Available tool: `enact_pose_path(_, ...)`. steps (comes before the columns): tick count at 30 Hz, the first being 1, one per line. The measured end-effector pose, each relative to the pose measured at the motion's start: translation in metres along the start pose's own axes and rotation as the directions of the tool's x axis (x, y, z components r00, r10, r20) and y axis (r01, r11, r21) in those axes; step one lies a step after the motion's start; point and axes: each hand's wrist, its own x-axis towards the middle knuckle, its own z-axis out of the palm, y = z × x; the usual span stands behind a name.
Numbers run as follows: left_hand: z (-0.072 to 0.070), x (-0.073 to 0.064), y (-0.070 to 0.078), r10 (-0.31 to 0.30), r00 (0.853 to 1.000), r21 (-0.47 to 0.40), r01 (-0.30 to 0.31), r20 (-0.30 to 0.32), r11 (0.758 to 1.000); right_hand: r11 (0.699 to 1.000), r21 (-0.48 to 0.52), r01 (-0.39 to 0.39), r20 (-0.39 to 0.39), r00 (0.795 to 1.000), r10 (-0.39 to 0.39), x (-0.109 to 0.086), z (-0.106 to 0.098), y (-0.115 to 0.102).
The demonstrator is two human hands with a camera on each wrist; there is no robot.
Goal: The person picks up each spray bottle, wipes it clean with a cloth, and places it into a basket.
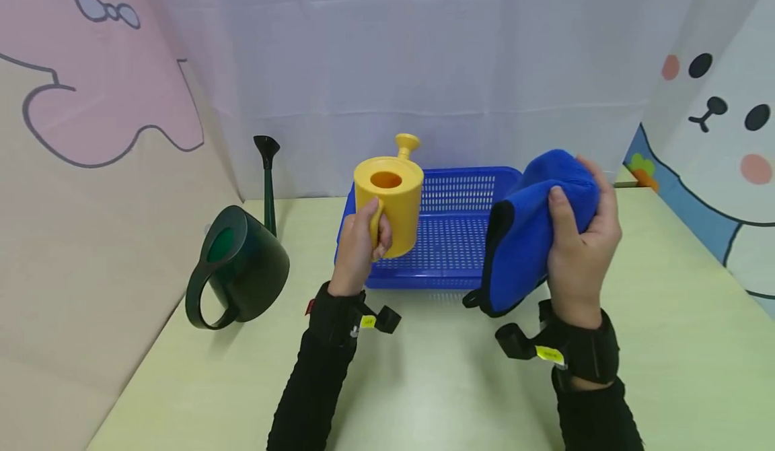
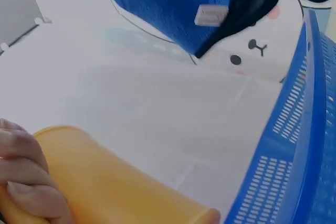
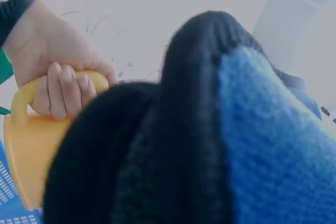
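Observation:
In the head view my left hand (image 1: 360,246) grips the handle of a small yellow watering can (image 1: 396,202), held upright in front of a blue basket. The right wrist view shows the fingers curled round that handle. My right hand (image 1: 581,242) holds a folded blue cloth (image 1: 533,235) with black edging, thumb on the near side and fingers behind. The cloth hangs to the right of the can, apart from it. A black loop and a pale label (image 2: 211,15) show on the cloth in the left wrist view.
The blue perforated basket (image 1: 448,281) stands on the pale green table (image 1: 436,384) behind both hands. A dark green watering can (image 1: 257,269) with a long spout is at the left. Curtains with cartoon figures enclose the back and sides.

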Motion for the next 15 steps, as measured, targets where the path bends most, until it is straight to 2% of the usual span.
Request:
enact_pose_path(3, 0.001, 0.016, -0.009, 0.019, 0.995, -0.019, -0.021, -0.094, 1.000, 0.996, -0.068, 0.058, -0.029, 0.998, -0.060, -0.002, 0.000, 0.000)
enact_pose_path(7, 0.002, 0.031, -0.025, -0.016, 0.980, -0.015, 0.013, -0.200, 1.000, 0.982, -0.125, 0.143, -0.035, 0.988, -0.149, -0.007, 0.003, 0.002)
enact_pose_path(11, 0.002, 0.036, -0.040, -0.094, 0.969, -0.008, 0.095, -0.229, 0.995, 0.974, -0.132, 0.185, -0.021, 0.982, -0.189, -0.009, 0.005, 0.004)
enact_pose_path(15, 0.003, 0.038, -0.052, -0.170, 0.962, 0.004, 0.175, -0.213, 0.985, 0.971, -0.143, 0.191, -0.018, 0.981, -0.196, -0.008, 0.006, 0.004)
